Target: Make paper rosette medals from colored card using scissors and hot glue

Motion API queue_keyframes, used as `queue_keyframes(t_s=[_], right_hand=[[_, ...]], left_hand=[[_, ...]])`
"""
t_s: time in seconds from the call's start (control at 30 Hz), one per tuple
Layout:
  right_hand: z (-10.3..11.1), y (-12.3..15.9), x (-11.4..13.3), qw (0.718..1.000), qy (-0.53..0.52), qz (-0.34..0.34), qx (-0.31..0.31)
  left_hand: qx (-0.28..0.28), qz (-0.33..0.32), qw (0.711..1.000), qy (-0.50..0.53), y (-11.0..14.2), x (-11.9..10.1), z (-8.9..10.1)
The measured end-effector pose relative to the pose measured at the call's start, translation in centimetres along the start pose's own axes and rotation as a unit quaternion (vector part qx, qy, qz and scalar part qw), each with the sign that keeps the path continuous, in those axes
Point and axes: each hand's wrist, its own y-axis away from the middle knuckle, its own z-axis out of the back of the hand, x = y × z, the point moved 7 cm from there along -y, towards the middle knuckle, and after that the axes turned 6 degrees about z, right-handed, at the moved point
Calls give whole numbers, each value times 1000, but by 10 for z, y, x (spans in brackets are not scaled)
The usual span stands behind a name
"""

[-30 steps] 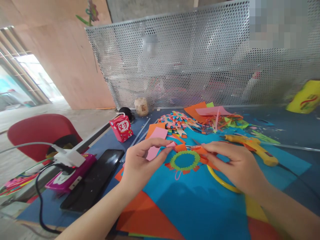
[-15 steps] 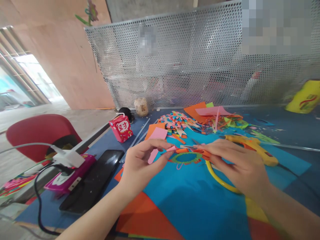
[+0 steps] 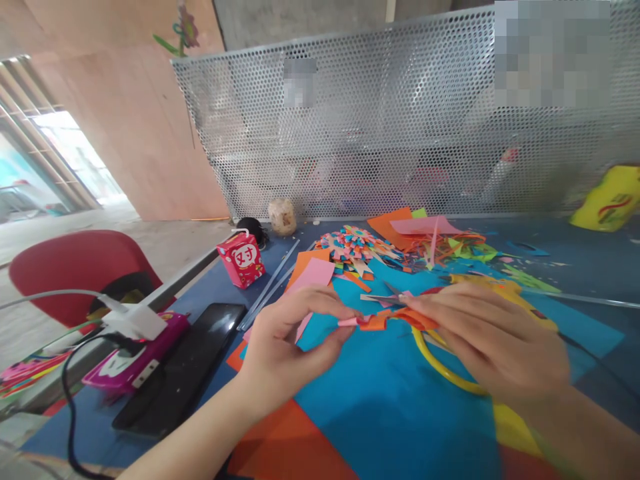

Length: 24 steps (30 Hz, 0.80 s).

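My left hand (image 3: 293,340) pinches the pink end of a curled paper-strip piece (image 3: 374,324) between thumb and fingertips. The piece is pink and orange and spans the gap between both hands. At its other end, the fingers of my right hand (image 3: 500,337) close on the orange part. Scissors (image 3: 383,299) lie just behind the paper, blades pointing left. A yellow loop handle (image 3: 445,370) curves out below my right hand, which covers the rest of it. Blue paper sheets (image 3: 370,393) spread beneath both hands.
Behind my right hand lies a yellow glue gun (image 3: 530,310), partly covered. A fringed paper flower (image 3: 350,243) and paper scraps (image 3: 450,247) sit farther back. At left are a phone (image 3: 183,370), a power strip (image 3: 135,360) and a red drink carton (image 3: 241,259). A mesh screen (image 3: 350,160) stands behind.
The paper piece has turned, so its green ring no longer shows. My left hand has shifted slightly right and down, my right hand slightly right. More of the scissors shows.
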Motion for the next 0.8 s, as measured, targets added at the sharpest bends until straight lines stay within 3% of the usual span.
queue_keyframes(t_s=[0.23,0.43,0.57,0.8], right_hand=[[5,-1,5,999,8,37,1],[9,13,3,999,3,16,28],[5,21,4,996,1,4,84],[5,18,6,996,-4,2,86]], left_hand=[[-31,-112,990,-86,7,-15,4],[-34,-295,941,-163,12,-41,3],[-24,-313,931,-188,14,-50,0],[6,-304,933,-192,12,-50,-4]])
